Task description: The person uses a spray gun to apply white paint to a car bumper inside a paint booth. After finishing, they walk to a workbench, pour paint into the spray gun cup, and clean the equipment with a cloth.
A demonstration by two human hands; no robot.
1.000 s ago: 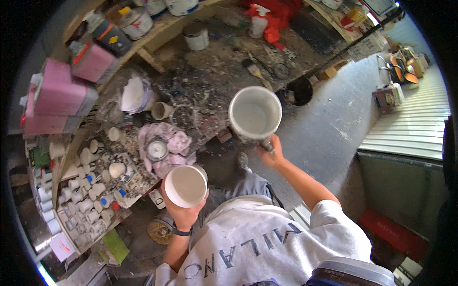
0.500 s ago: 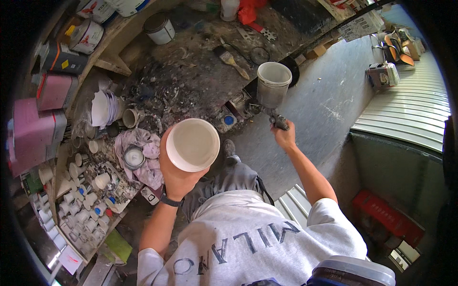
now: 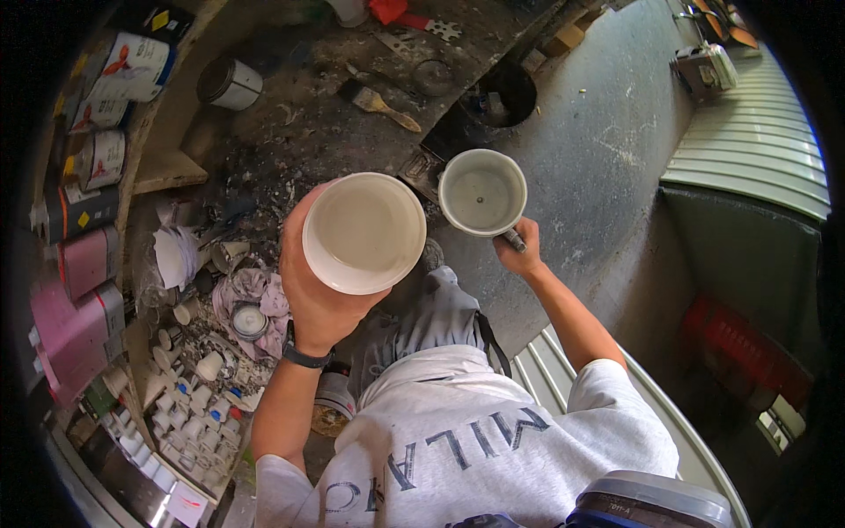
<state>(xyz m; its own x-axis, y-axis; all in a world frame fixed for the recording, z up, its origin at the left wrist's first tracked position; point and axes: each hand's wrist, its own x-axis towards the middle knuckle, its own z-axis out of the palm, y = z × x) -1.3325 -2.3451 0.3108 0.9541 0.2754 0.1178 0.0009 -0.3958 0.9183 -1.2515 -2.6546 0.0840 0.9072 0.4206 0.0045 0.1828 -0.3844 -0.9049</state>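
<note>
My left hand (image 3: 319, 310) is wrapped round a white plastic tub (image 3: 363, 236) from its left side. The tub has no lid. Inside it I see a smooth, pale surface; whether this is liquid or the bottom I cannot tell. To its right, apart from it, is the uncovered translucent cup of a spray gun (image 3: 482, 195), with a small dark hole in its bottom. My right hand (image 3: 521, 250) is closed round the gun's dark handle. The cup hides the rest of the gun.
A dirty, paint-crusted workbench (image 3: 273, 145) holds a brush (image 3: 378, 104) and a paint can (image 3: 231, 84). Several small white cups (image 3: 198, 431) crowd the lower left, near a pink rag (image 3: 251, 295) bearing a round tin (image 3: 250, 320). A dark bin (image 3: 515, 92) stands beyond the gun.
The spray gun has come nearer to the tub, and its cup has tipped toward me, so its inside shows. The tub has moved up slightly in view. My view has turned a little.
</note>
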